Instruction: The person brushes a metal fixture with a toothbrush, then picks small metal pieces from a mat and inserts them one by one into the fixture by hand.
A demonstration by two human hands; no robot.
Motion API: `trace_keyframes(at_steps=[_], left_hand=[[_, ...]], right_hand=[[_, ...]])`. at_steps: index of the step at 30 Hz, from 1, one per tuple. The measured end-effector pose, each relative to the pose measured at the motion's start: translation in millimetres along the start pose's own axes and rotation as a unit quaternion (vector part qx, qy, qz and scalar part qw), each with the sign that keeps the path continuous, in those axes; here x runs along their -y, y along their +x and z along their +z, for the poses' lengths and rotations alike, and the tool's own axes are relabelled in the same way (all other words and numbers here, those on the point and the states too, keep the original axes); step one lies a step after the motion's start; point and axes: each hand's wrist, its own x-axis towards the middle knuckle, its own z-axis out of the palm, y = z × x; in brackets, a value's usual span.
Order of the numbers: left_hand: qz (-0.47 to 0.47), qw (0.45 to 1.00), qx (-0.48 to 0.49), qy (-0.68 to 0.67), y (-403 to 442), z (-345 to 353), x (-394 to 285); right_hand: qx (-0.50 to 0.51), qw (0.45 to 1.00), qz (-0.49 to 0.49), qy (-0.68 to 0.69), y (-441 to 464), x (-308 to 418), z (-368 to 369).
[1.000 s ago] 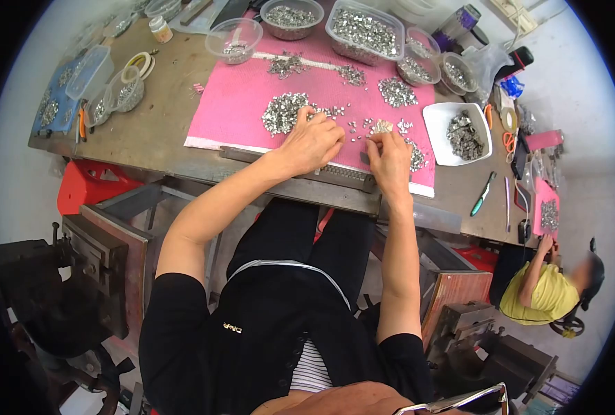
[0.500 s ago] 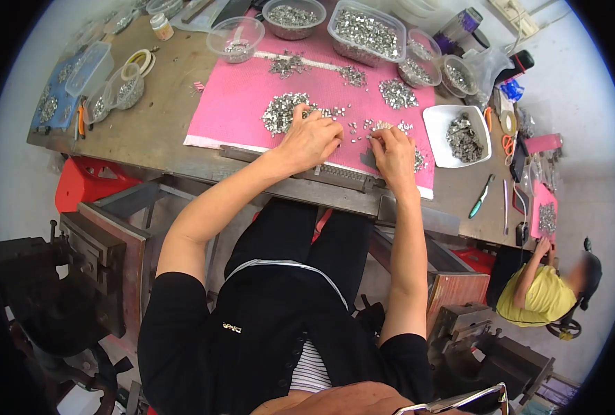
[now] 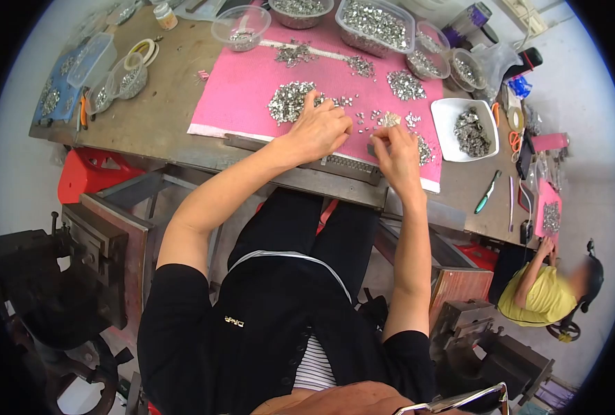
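1. Left hand [image 3: 323, 128] is curling, index finger at the metal pieces [image 3: 288, 104]; grasp unclear.
2. Right hand [image 3: 399, 156] is bending its fingers; grasp unclear.
3. Pieces are lying on the pink mat [image 3: 228, 104], toward the worktop [image 3: 152, 86] front edge.

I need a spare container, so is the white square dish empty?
No, the white square dish holds a pile of silvery pieces.

- Pale, plain walls [image 3: 601, 111] around the working area
- A long brown table [image 3: 172, 76], with metal framing [image 3: 124, 185] below its edge
- A red stool [image 3: 89, 176] near the table's left end
- Dark, heavy machinery [image 3: 103, 252] standing low at both sides
- Light grey floor [image 3: 606, 339] visible at the right
- Bright, fairly even light across the room
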Motion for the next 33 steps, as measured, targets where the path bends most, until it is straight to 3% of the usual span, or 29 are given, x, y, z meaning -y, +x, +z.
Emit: trace_keyframes(at_steps=[8, 19, 25, 33], left_hand=[[-0.004, 0.993, -0.074, -0.096, -39, -23, -11], [0.004, 0.992, -0.092, -0.085, -60, -18, -15], [-0.016, 0.988, -0.093, -0.123, -65, -17, -16], [-0.042, 0.988, -0.123, -0.083, -56, -11, -31]], right_hand=[[-0.007, 0.998, -0.045, 0.053, -25, 51, 17], [-0.031, 0.998, -0.061, -0.009, -29, 61, 37], [-0.027, 0.997, -0.025, 0.065, -32, 54, 30], [-0.066, 0.997, 0.037, 0.006, -8, 16, 22]])
